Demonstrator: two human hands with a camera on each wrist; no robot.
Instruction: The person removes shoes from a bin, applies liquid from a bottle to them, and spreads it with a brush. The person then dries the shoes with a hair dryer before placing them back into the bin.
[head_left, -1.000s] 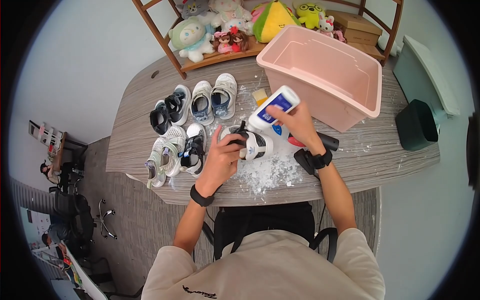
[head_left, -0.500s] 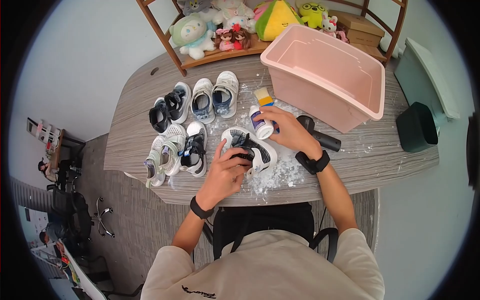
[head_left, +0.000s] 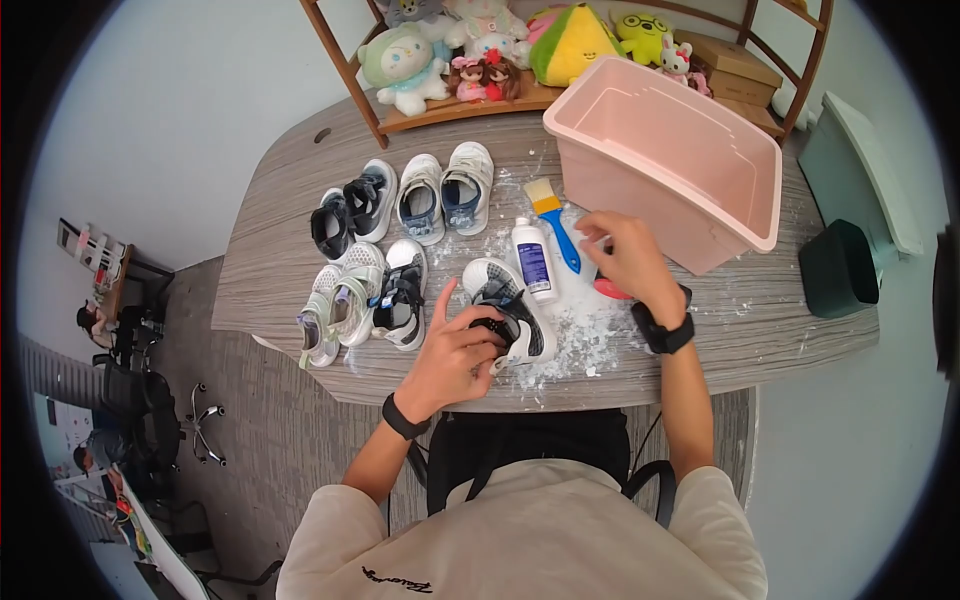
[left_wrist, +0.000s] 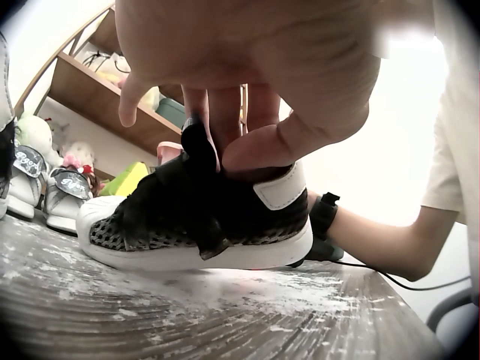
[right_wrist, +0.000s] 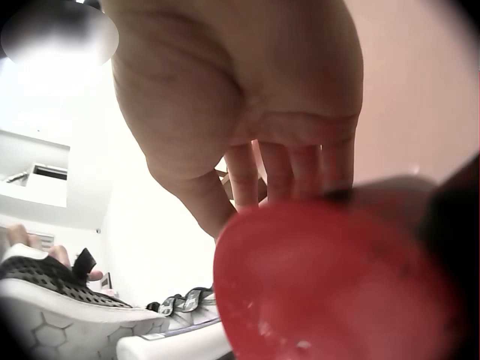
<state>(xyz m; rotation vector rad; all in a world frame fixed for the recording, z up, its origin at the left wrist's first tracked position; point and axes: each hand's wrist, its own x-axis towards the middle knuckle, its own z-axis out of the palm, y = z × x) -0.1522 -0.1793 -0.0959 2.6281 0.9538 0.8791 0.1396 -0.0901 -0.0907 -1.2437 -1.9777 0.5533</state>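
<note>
A small black-and-white strap sneaker sits on the table beneath my left hand. In the left wrist view, the thumb and fingers of that hand grip the sneaker's collar by its opening, with the white sole low over the powdery tabletop. My right hand is over a black tool with a round red end. In the right wrist view the red end hides its fingertips. Between the hands lie a white bottle with a purple label and a blue-and-yellow brush.
Several other small shoes stand in two rows at left. A pink bin is behind the right hand, with a dark green container farther right. White flakes litter the table. Plush toys fill a wooden shelf at the back.
My right hand has let go of the white bottle, now on the table beside the sneaker, and moved right over the red-ended tool. My left hand keeps the sneaker, which has turned and been lowered.
</note>
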